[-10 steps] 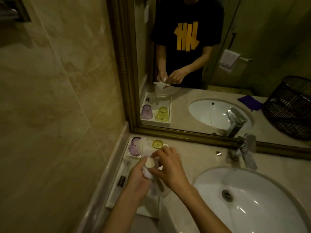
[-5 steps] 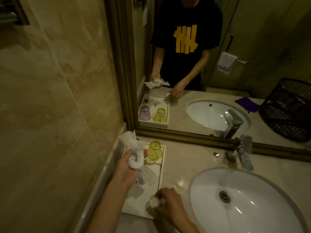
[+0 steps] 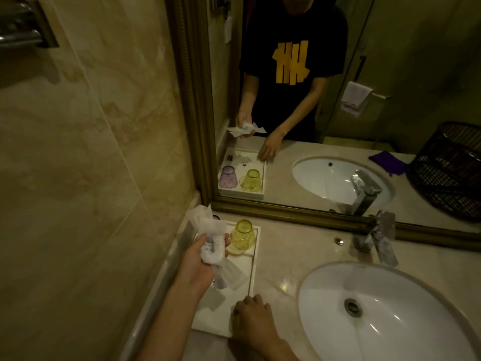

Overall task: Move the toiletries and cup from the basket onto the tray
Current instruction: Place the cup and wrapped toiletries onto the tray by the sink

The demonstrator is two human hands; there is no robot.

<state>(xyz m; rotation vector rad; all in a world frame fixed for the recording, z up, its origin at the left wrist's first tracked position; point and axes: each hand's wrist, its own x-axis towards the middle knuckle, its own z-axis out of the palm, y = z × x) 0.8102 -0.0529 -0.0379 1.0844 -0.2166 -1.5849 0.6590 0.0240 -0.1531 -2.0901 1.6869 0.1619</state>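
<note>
A white tray (image 3: 252,259) lies on the counter against the left wall. At its far end a yellow cup (image 3: 243,237) stands upside down, and a purple cup (image 3: 216,217) beside it is almost hidden. My left hand (image 3: 197,261) hovers over the tray, gripping a bunch of white toiletry packets (image 3: 212,243). My right hand (image 3: 253,319) rests knuckles up on the tray's near right corner, fingers curled over a small white toiletry that is mostly hidden. The black wire basket (image 3: 447,173) shows only in the mirror, at the far right.
A white sink basin (image 3: 390,313) fills the counter to the right, with a metal faucet (image 3: 377,241) behind it. The gold-framed mirror (image 3: 286,212) stands along the back. A purple cloth (image 3: 387,162) appears in the reflection beside the basket. A marble wall closes the left side.
My hands parted. The left lifted the packets to the left over the tray. The right brought the small white toiletry down to the tray's near right corner and stays there.
</note>
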